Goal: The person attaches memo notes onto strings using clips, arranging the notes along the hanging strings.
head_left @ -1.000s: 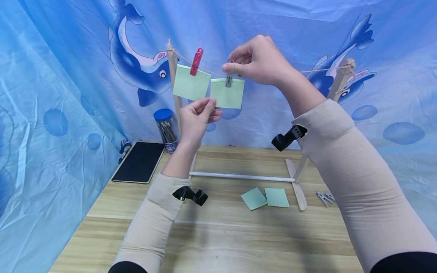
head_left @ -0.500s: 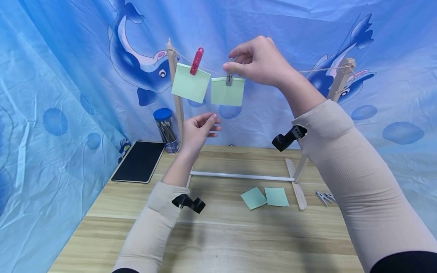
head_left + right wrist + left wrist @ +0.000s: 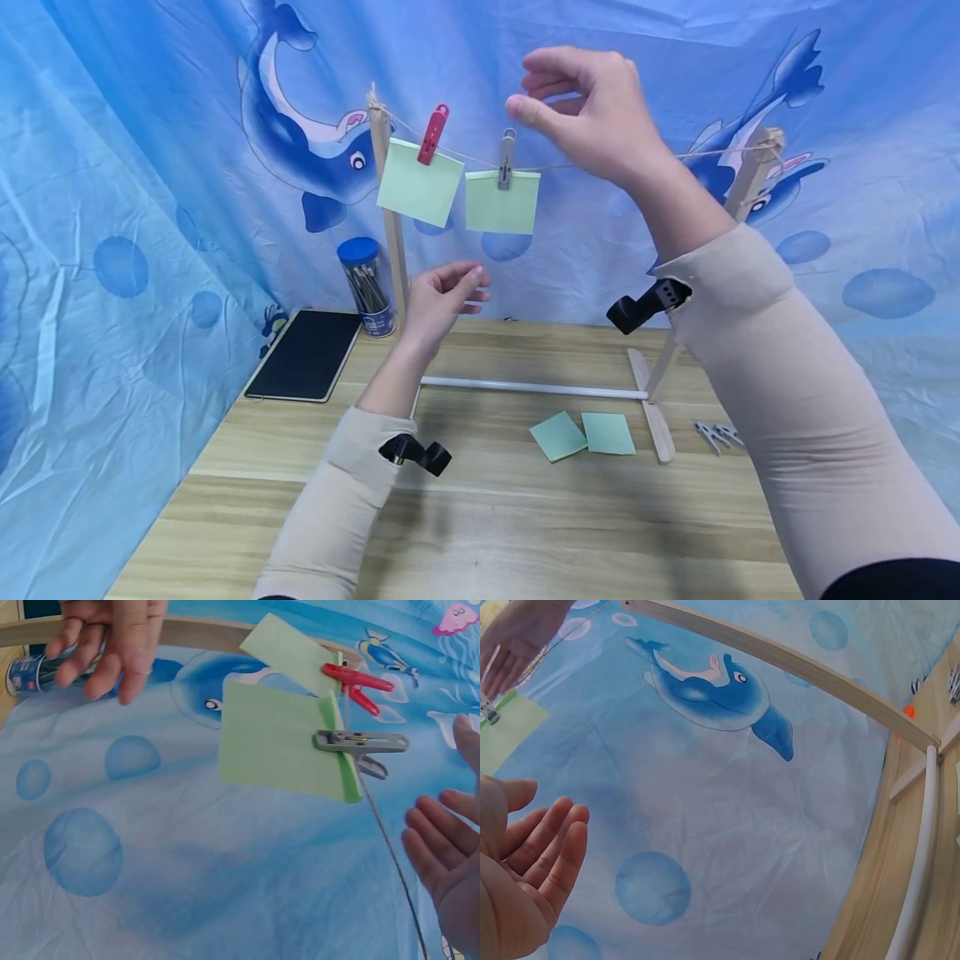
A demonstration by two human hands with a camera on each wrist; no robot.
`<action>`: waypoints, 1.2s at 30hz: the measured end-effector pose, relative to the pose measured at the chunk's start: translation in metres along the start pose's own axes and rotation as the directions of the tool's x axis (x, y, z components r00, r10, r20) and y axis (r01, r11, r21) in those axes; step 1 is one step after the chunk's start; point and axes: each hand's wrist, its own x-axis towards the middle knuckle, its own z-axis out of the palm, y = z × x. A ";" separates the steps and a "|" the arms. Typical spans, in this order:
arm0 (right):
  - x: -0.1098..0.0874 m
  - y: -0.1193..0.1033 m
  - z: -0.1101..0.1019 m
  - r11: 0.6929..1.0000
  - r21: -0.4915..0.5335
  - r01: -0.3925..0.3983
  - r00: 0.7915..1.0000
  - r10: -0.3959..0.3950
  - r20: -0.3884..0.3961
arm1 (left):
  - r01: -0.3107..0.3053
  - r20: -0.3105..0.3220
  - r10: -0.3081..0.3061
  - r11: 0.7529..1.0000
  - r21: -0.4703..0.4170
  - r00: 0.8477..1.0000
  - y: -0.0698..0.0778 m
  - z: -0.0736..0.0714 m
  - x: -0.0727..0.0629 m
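A grey clothespin [image 3: 506, 160] clips a green sticky note [image 3: 501, 208] to the string [image 3: 558, 167]; in the right wrist view the note's top edge is folded over the string. Left of it, a red clothespin [image 3: 432, 135] holds another green sticky note [image 3: 294, 652], which hangs tilted. My right hand [image 3: 592, 112] is up and to the right of the grey clothespin, apart from it, fingers loosely bent and holding nothing. Below the hanging notes is my left hand [image 3: 447, 302], also holding nothing; its relaxed fingers show in the left wrist view.
Wooden posts [image 3: 742, 179] carry the string, with a white rod [image 3: 532, 387] joining their bases. Two green sticky notes [image 3: 608, 433] lie on the table [image 3: 480, 517], and grey clothespins [image 3: 707, 437] at the right. A blue-lidded jar [image 3: 365, 283] and a black tablet [image 3: 306, 356] stand back left.
My left hand has let go of the right-hand note and dropped lower. My right hand has released the grey clothespin and moved up and right; the note stays hanging.
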 end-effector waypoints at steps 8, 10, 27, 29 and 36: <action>-0.020 0.008 -0.019 0.949 0.093 0.302 0.932 -0.273 -0.236 | 0.002 0.039 -0.004 0.999 0.051 0.999 -0.010 -0.003 -0.002; -0.031 0.012 -0.021 0.926 0.123 0.356 0.913 -0.317 -0.257 | 0.006 0.046 -0.010 0.997 0.072 0.999 -0.013 -0.005 -0.004; -0.180 0.092 -0.006 0.962 0.192 0.196 0.980 -0.188 -0.060 | 0.001 0.147 -0.055 0.939 0.344 0.988 -0.074 -0.005 -0.041; -0.199 0.103 -0.004 0.973 0.186 0.139 0.990 -0.132 -0.052 | -0.019 0.168 -0.044 0.935 0.354 0.985 -0.080 -0.004 -0.046; -0.259 0.138 0.005 0.990 0.115 -0.084 0.994 0.090 -0.055 | -0.016 0.187 -0.063 0.920 0.392 0.980 -0.099 0.000 -0.064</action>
